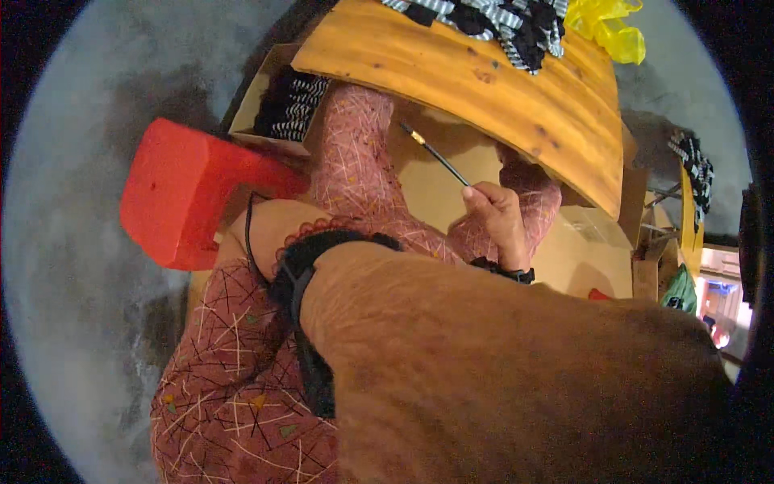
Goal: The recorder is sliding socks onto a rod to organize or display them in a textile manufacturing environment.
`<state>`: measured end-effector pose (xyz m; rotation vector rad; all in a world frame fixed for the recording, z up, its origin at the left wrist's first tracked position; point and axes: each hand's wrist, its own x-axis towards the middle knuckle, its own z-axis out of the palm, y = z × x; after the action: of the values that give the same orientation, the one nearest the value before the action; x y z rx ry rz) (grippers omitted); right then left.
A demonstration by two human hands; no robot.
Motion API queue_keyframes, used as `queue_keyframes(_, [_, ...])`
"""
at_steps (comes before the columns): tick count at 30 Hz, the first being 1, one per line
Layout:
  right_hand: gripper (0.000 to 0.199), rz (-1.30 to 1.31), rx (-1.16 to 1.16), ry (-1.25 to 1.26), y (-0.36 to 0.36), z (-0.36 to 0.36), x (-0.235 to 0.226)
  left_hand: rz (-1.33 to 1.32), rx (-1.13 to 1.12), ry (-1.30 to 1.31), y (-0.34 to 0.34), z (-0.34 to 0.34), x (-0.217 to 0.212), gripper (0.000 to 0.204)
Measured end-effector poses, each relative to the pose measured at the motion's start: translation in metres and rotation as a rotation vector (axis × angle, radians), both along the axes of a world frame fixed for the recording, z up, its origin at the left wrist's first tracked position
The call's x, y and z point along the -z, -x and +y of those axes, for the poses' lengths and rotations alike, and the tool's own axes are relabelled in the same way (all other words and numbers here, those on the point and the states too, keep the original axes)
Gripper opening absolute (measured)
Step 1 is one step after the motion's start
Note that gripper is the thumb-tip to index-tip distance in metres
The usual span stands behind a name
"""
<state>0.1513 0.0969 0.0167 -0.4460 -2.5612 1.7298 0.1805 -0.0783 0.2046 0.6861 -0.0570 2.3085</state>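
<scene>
From my remote seat I find the brush (pixel 443 161) at the middle of the view, slanting up and left in front of a tan cardboard sheet (pixel 431 192), its dark tip and gold band free of anything I can see touching them. The right hand (pixel 492 210) pinches the rear end of it between thumb and curled fingers; I cannot see the left hand, so I cannot tell how it stands. Pink patterned trousers (pixel 351 173) flank the brush, and a large bare forearm (pixel 484 347) blocks much of my lower view. Past the left trouser leg, an open carton (pixel 250 109) holds black-and-white striped cloth (pixel 300 101), bunched inside; its depth is hidden. A red stool (pixel 173 194) stands just below that carton in my view. Above the brush, a wooden table (pixel 476 77) carries a striped heap (pixel 516 24), with a yellow bag (pixel 609 32) at its far right. At right, a green bag (pixel 681 292) sits by a second carton (pixel 647 278), whose contents I can't make out.
</scene>
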Motion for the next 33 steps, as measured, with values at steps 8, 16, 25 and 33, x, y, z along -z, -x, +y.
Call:
queue_keyframes(8, [0.029,-0.030,0.034,0.079,-0.009,0.003,0.007,-0.010,-0.056,-0.001,0.037,0.002,0.005,0.020])
queue_keyframes(16, [0.029,0.015,0.016,0.116,-0.004,0.005,0.015,-0.010,-0.102,-0.035,0.014,0.018,0.006,0.021])
queue_keyframes(25, [0.027,-0.047,0.113,0.176,-0.009,0.003,0.007,0.119,-0.034,-0.184,0.034,0.011,-0.015,0.022])
queue_keyframes(33, [0.030,0.138,-0.017,-0.125,-0.011,0.003,-0.003,1.214,-0.528,-0.136,0.088,-0.003,-0.045,0.015])
